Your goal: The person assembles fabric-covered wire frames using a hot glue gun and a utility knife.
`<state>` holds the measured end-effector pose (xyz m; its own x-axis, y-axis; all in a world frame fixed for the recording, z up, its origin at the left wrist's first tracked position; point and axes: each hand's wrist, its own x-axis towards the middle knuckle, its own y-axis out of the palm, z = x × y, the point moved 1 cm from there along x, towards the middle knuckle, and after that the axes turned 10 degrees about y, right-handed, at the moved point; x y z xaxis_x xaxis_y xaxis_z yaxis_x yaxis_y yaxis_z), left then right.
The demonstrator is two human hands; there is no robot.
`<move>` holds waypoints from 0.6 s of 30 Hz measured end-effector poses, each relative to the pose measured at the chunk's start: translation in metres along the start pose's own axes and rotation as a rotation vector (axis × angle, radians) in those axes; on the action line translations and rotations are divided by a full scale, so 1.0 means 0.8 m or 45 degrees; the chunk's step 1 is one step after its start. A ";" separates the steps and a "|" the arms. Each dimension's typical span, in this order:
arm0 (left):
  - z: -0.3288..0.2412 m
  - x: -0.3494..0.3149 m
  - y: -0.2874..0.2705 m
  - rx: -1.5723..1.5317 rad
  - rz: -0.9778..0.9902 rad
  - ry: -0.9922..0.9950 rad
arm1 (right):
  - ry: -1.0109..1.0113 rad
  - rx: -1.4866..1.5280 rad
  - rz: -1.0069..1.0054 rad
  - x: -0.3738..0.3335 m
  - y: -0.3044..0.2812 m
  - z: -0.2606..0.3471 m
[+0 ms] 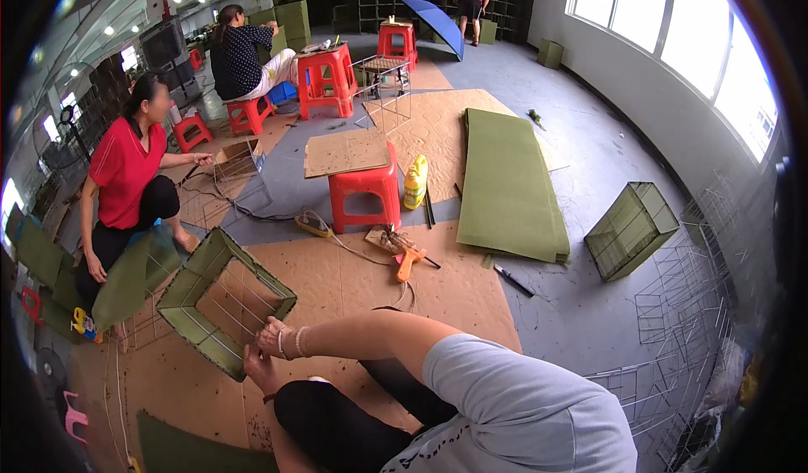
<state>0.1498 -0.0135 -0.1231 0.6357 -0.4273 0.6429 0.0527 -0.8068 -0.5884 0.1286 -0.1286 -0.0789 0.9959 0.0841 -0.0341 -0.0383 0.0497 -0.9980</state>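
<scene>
1. Fingers [271, 330] of the right hand [279, 340] curl onto the edge of a green, four-sided box with thin wire bars [190, 326].
2. The left hand [260, 367] touches the same box just below; its fingers are half hidden, so I can't tell how tightly they close.
3. That box tilts over the left part of a big, flat, brown cardboard sheet [471, 296].
4. An orange glue gun [410, 264] lies near the cardboard's far edge, before a red plastic stool [365, 197].
5. Long green sheets [509, 187] lie stacked by its far right corner.
6. Past its left side, a person in a red shirt [126, 178] reaches out one arm.
</scene>
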 end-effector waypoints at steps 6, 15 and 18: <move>-0.006 0.001 -0.006 -0.029 -0.039 0.010 | -0.017 0.031 -0.114 0.003 0.004 0.001; 0.004 -0.005 -0.010 0.045 -0.016 -0.012 | -0.053 0.007 -0.008 0.003 0.003 0.005; -0.008 0.000 -0.008 -0.020 -0.058 -0.005 | -0.022 -0.109 -0.043 0.005 0.010 0.001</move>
<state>0.1449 -0.0108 -0.1158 0.6361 -0.3881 0.6669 0.0694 -0.8320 -0.5504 0.1323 -0.1271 -0.0871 0.9949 0.1008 -0.0002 0.0031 -0.0325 -0.9995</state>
